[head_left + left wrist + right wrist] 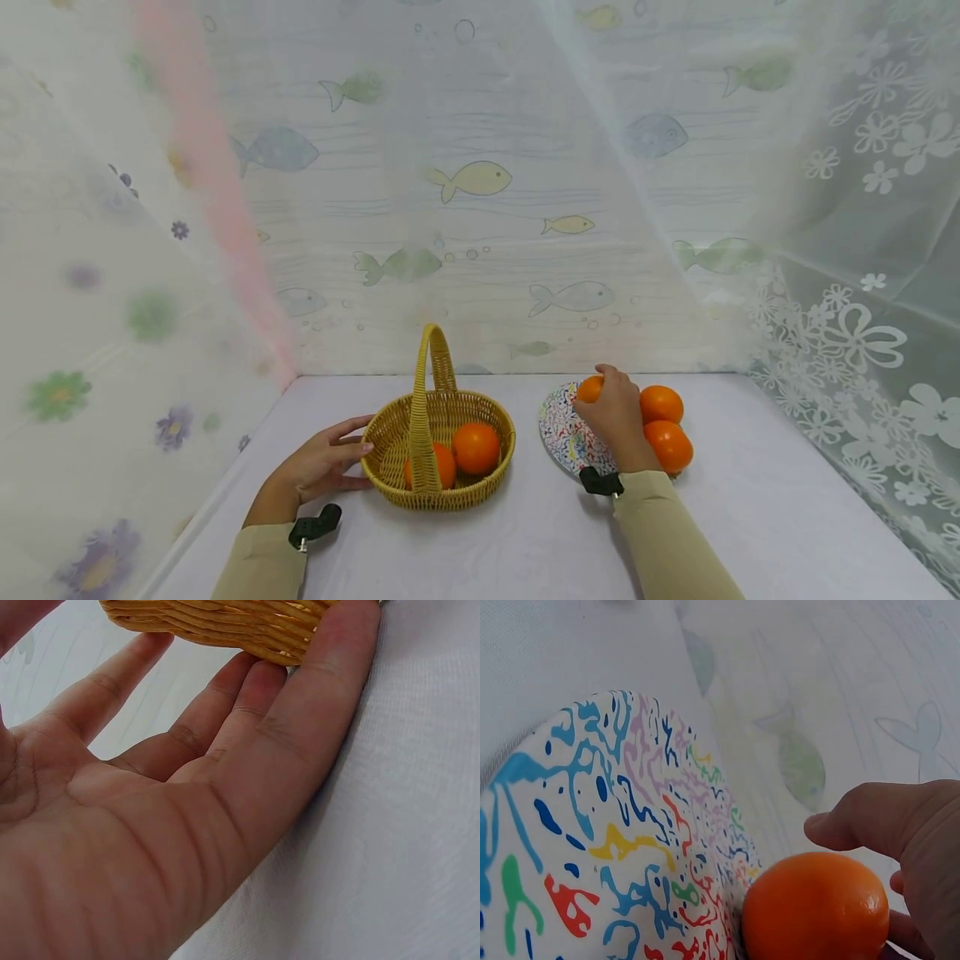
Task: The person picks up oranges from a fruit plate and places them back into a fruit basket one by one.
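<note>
The yellow wicker basket (392,483) stands at the middle left with one persimmon (476,448) and another (446,467) inside, partly behind its arched handle. At the basket's left side, my left hand (326,458) touches the wall with extended fingers, low by the cloth in the left wrist view. My right hand (617,417) reaches over a round plate with multicoloured squiggles (566,429). Its thumb and fingers stand around an orange, glossy persimmon (814,907), and a gap shows between one digit and the fruit in the right wrist view. The other fingers are partly hidden behind it.
Right of my right hand, one persimmon (662,404) lies behind another (669,446), by the plate's right side. A white cloth (510,550) covers the table. A fish-print curtain (480,275) hangs at the back edge, with flowered sheets on both sides.
</note>
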Motion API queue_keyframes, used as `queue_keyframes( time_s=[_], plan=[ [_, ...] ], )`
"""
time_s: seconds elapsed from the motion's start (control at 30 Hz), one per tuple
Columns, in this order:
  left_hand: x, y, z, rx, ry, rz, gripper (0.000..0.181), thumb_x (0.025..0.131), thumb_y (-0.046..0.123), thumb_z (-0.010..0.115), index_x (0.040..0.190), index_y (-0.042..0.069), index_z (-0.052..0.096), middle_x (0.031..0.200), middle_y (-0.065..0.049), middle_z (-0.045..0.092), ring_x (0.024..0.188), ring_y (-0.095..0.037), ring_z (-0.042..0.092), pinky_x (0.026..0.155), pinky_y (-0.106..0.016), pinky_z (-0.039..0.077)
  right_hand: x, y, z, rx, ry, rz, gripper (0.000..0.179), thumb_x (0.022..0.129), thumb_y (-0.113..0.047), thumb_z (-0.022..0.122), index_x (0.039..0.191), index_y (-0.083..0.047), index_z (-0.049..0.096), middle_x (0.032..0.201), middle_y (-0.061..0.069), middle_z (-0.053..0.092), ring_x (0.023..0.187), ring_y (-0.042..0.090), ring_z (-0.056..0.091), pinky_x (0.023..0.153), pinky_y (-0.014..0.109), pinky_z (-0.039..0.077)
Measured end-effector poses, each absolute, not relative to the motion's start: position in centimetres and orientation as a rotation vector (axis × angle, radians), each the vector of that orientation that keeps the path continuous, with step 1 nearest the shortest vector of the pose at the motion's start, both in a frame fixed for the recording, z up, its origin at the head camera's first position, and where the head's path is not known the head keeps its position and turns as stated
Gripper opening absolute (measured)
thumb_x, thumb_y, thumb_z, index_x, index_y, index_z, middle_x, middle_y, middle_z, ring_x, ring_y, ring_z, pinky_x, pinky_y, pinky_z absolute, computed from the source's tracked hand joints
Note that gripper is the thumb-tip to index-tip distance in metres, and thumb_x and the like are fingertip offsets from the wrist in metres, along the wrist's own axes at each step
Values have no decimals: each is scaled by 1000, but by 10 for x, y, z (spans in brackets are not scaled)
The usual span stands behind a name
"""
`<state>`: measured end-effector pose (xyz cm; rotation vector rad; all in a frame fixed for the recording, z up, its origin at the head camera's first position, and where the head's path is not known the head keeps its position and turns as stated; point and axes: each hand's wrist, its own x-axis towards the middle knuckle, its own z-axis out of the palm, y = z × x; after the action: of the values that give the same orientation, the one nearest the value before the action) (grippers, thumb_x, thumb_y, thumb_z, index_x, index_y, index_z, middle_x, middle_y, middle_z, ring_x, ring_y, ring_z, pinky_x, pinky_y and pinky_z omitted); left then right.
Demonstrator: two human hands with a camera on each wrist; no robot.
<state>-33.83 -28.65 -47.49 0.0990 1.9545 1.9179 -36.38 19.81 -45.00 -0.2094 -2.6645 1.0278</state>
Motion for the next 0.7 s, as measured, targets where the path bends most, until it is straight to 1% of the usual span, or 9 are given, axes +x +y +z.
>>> queue_keyframes(
  time_s=[0.17,0.27,0.53,0.7],
  plan=[
    [-338,-287,-475,102,1963,1908,72,98,17,71,161,19,36,161,-22,38,139,-33,52,96,-63,56,-365,198,-452,-172,-2667,1054,77,82,-22,82,148,-9,44,140,19,51,123,40,48,103,56,54],
    [-337,-286,-474,99,1966,1905,73,98,18,71,162,19,35,162,-23,37,140,-34,52,96,-63,55,-364,197,-452,-163,-2672,1067,77,82,-26,83,147,-9,46,138,18,52,122,40,48,103,56,54],
    [-337,-285,-473,82,1960,1919,72,97,16,72,160,19,38,159,-21,41,136,-32,55,95,-63,56,-364,198,-454,-206,-2684,1074,80,82,-33,84,149,-10,45,143,19,52,124,40,47,103,57,52],
    [-336,-285,-473,82,1962,1921,72,97,16,72,161,19,37,159,-21,41,135,-31,56,95,-63,56,-364,199,-455,-231,-2688,1093,81,82,-36,83,149,-8,45,142,21,52,123,41,47,102,58,51]
  ],
)
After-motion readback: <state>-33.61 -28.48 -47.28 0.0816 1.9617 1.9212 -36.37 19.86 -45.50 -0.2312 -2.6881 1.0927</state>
